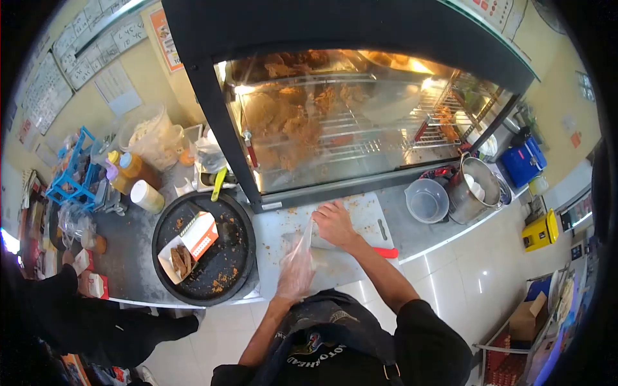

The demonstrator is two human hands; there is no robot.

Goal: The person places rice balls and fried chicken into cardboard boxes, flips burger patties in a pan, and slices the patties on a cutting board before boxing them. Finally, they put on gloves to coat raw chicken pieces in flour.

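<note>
My left hand (297, 273) is inside a clear, loose plastic glove (308, 239), its fingers stretched upward under the film. Closed on the glove's far end, my right hand (334, 224) pulls the plastic taut. Both hands are over a white cutting board (365, 215) dotted with crumbs. Beneath my right forearm lies a knife whose red handle (385, 253) points right; its blade is partly covered by my arm and the glove. Left of the board, an open takeaway box (205, 234) holds brown fried pieces (180, 260) on a round black tray (164, 222).
A heated glass display cabinet (335, 128) with fried chicken stands behind the board. To the right are a clear plastic tub (427, 201) and a steel pot (473, 193). Squeeze bottles (138, 169) and a blue rack (74, 170) stand left, near another person's dark sleeve (51, 289).
</note>
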